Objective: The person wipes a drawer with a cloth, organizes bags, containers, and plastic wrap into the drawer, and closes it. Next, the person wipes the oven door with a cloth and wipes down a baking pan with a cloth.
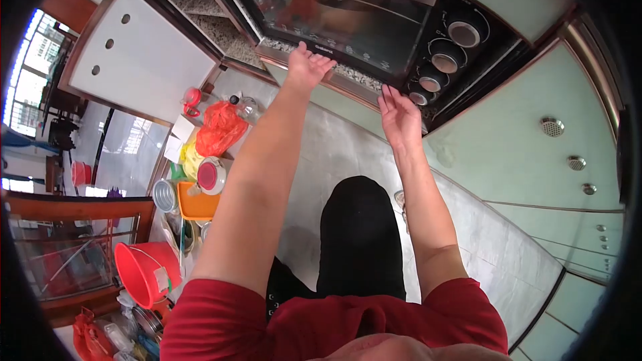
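Note:
A black oven (334, 23) with a glass door, a metal handle bar and several round knobs (444, 55) sits in a cabinet opening. My left hand (309, 68) is at the oven's lower edge, palm up, fingers apart and holding nothing. To its right, my right hand (400, 115) is near the speckled stone ledge (358, 77) below the knobs, its fingers extended and slightly curled, with nothing in it. Whether the fingertips touch the ledge cannot be made out.
A red bucket (144, 271), an orange tray (196, 200), a red plastic bag (221, 127) and jars stand on the floor at left. An open white cabinet door (144, 53) is at upper left. Pale green cabinet doors (528, 140) are at right.

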Tool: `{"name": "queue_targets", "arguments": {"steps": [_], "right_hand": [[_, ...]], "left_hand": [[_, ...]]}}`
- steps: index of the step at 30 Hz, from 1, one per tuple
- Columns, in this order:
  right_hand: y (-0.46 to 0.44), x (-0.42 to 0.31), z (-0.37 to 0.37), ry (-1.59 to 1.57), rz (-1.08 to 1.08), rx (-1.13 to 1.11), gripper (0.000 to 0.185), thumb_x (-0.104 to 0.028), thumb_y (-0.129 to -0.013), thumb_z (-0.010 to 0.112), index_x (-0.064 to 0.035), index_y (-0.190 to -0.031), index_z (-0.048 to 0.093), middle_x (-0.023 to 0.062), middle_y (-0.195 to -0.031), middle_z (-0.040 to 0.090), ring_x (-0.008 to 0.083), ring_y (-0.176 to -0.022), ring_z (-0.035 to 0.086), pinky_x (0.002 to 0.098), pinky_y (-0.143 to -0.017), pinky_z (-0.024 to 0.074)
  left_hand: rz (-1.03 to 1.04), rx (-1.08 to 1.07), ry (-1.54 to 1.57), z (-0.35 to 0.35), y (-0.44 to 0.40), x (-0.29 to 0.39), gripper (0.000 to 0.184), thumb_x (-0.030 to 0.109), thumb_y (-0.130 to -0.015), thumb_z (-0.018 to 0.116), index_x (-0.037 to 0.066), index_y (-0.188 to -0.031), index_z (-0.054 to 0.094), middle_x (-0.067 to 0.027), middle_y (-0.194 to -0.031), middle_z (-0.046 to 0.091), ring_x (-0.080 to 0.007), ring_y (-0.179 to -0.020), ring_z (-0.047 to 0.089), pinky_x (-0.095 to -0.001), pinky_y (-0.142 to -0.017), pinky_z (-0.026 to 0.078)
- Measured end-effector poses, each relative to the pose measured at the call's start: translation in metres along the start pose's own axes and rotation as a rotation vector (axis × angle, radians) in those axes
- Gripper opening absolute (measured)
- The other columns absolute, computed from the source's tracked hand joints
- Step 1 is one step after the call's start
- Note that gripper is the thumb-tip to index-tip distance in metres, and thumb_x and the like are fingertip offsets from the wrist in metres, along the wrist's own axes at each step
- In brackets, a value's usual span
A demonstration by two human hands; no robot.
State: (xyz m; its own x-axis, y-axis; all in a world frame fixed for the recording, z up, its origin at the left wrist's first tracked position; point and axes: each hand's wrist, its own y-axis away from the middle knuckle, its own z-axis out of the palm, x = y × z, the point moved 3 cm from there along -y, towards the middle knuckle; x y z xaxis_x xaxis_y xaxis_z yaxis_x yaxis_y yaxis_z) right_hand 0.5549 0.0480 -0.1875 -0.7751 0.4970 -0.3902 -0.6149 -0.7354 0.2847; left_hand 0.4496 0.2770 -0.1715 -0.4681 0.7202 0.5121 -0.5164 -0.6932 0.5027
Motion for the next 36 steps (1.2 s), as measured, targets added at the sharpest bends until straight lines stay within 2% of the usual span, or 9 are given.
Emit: {"name": "queue_targets", "arguments": {"steps": [3, 14, 18, 22, 28, 31, 34, 35, 36], "right_hand": [[-0.01, -0.003, -0.003, -0.017, 0.071, 0.033, 0.008, -0.003, -0.083, 0.057, 0.003, -0.087, 0.06, 0.0128, -0.107, 0.06, 0.0276, -0.116, 0.053, 0.0395, -0.102, 0.0404], [0.01, 0.008, 0.002, 0.026, 0.017, 0.021, 0.011, 0.003, -0.083, 0.052, 0.003, -0.094, 0.053, 0.0127, -0.109, 0.057, 0.0285, -0.119, 0.053, 0.0393, -0.104, 0.0403], [0.032, 0.015, 0.006, 0.062, 0.038, 0.05, 0.01, 0.002, -0.084, 0.051, 0.0026, -0.093, 0.054, 0.0157, -0.114, 0.057, 0.031, -0.124, 0.049, 0.0395, -0.102, 0.0434], [0.049, 0.019, 0.015, 0.075, 0.04, 0.053, 0.019, 0.003, -0.084, 0.05, 0.0048, -0.102, 0.052, 0.0172, -0.118, 0.057, 0.0315, -0.126, 0.047, 0.0398, -0.103, 0.0433], [0.043, 0.02, 0.007, 0.09, 0.034, 0.081, 0.021, 0.001, -0.083, 0.051, 0.0082, -0.103, 0.054, 0.0189, -0.12, 0.056, 0.0316, -0.125, 0.049, 0.0382, -0.102, 0.0449], [0.059, 0.017, 0.02, 0.173, 0.057, 0.096, 0.027, -0.002, -0.084, 0.052, 0.0037, -0.111, 0.052, 0.02, -0.124, 0.055, 0.0319, -0.122, 0.05, 0.0387, -0.102, 0.0438], [0.1, 0.004, 0.024, 0.352, 0.114, 0.168, 0.041, -0.008, -0.089, 0.053, 0.0014, -0.127, 0.045, 0.0165, -0.118, 0.059, 0.027, -0.114, 0.055, 0.0387, -0.097, 0.0451], [0.127, -0.009, 0.041, 0.445, 0.113, 0.181, 0.041, -0.01, -0.09, 0.053, 0.0006, -0.129, 0.045, 0.0163, -0.118, 0.059, 0.026, -0.113, 0.056, 0.0376, -0.096, 0.0449], [0.146, -0.017, 0.049, 0.537, 0.108, 0.196, 0.041, -0.011, -0.091, 0.053, -0.0001, -0.13, 0.045, 0.0161, -0.118, 0.059, 0.0251, -0.111, 0.056, 0.0364, -0.095, 0.0448]], "left_hand": [[0.013, -0.069, -0.008, 0.0, 0.002, -0.001, 0.074, 0.041, -0.099, 0.038, 0.002, -0.148, -0.002, -0.0272, -0.151, 0.015, -0.0433, -0.138, 0.024, -0.0557, -0.111, 0.026], [0.059, -0.086, -0.053, -0.012, 0.025, 0.001, 0.078, 0.042, -0.099, 0.038, -0.003, -0.147, -0.003, -0.0282, -0.15, 0.014, -0.0434, -0.138, 0.023, -0.052, -0.112, 0.026], [0.058, -0.248, -0.042, -0.031, 0.039, 0.004, 0.078, 0.044, -0.098, 0.039, -0.005, -0.146, 0.001, -0.0295, -0.147, 0.021, -0.0431, -0.135, 0.028, -0.0521, -0.111, 0.028], [0.036, -0.141, -0.071, -0.044, 0.041, 0.01, 0.068, 0.045, -0.098, 0.042, -0.006, -0.137, 0.02, -0.0278, -0.131, 0.041, -0.0426, -0.121, 0.046, -0.0538, -0.105, 0.038], [-0.113, 0.045, -0.201, -0.035, 0.03, 0.031, 0.067, 0.043, -0.097, 0.046, -0.008, -0.133, 0.022, -0.0294, -0.117, 0.048, -0.044, -0.111, 0.052, -0.0527, -0.101, 0.043], [-0.055, 0.069, -0.443, -0.047, 0.021, 0.056, 0.053, 0.032, -0.098, 0.043, -0.006, -0.134, 0.032, -0.026, -0.112, 0.057, -0.0359, -0.093, 0.063, -0.0458, -0.083, 0.054], [0.592, 0.17, -0.624, -0.091, -0.015, 0.122, 0.02, 0.015, -0.094, 0.046, 0.001, -0.106, 0.052, -0.0093, -0.086, 0.058, -0.0189, -0.066, 0.057, -0.0317, -0.063, 0.051], [0.938, 0.165, -0.591, -0.09, -0.017, 0.143, 0.013, 0.013, -0.093, 0.048, 0.003, -0.098, 0.054, -0.0048, -0.082, 0.056, -0.0143, -0.065, 0.054, -0.0284, -0.061, 0.048], [0.949, 0.24, -0.715, -0.05, 0.032, 0.165, 0.014, 0.012, -0.093, 0.051, 0.004, -0.104, 0.055, -0.0032, -0.086, 0.058, -0.0121, -0.073, 0.055, -0.0258, -0.065, 0.047]]}}
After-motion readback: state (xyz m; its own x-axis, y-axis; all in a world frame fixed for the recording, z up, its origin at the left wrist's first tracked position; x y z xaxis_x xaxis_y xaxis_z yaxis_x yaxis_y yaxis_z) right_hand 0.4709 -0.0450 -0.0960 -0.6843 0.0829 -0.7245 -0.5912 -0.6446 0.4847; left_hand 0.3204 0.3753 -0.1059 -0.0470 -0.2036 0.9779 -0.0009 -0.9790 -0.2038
